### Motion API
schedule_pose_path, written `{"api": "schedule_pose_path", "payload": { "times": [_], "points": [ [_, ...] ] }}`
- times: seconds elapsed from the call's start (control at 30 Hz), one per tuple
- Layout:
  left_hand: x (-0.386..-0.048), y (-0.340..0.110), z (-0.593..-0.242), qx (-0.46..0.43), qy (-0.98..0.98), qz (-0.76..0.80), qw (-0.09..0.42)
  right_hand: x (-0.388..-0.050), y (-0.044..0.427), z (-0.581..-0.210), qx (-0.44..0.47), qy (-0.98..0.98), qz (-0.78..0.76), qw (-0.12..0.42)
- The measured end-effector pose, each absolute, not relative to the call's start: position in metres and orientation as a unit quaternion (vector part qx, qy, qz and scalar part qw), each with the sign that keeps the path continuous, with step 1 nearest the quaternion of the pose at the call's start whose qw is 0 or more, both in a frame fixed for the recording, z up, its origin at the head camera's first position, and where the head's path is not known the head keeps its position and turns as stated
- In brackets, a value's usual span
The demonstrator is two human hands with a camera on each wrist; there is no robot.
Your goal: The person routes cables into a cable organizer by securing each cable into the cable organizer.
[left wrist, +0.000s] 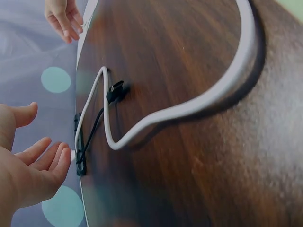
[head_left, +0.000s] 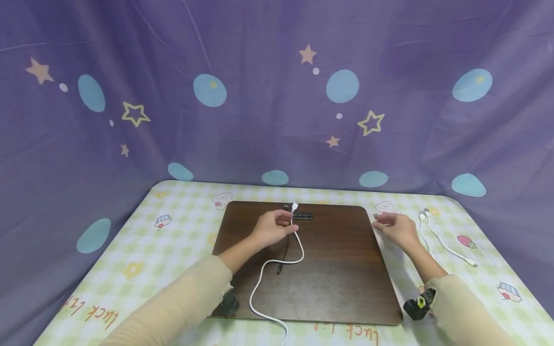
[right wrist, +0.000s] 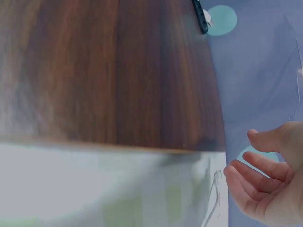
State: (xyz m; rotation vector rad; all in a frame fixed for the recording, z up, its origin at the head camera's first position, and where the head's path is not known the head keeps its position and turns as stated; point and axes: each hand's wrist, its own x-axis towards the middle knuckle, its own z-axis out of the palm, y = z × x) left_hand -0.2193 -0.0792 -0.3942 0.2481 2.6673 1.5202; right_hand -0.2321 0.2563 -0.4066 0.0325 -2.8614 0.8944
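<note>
Over the far part of the brown board [head_left: 329,269], the left hand [head_left: 270,228] has its thumb and fingers apart beside the white cable [head_left: 265,271]. In the left wrist view that hand [left wrist: 33,165] holds nothing. The white cable [left wrist: 184,111] crosses a black clip strip [left wrist: 79,146], which lies along the board's far edge; a black cable's plug [left wrist: 116,91] rests on the wood. Past the board's right edge, the right hand [head_left: 396,230] is relaxed with parted fingers; in the right wrist view this hand [right wrist: 265,182] is empty.
Two short white cables [head_left: 447,250] lie on the checkered tablecloth [head_left: 173,245] at the right. A purple curtain [head_left: 277,154] with stars and blue ovals hangs behind the table. Black wrist devices sit by both sleeves.
</note>
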Motion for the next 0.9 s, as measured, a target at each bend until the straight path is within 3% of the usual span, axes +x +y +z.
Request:
{"api": "schedule_pose_path", "payload": {
  "times": [0.9],
  "points": [
    [-0.212,-0.05,-0.399,0.107,0.852,0.506,0.084,-0.257,0.28,-0.421,-0.03,-0.961,0.274,0.032]
  ]
}}
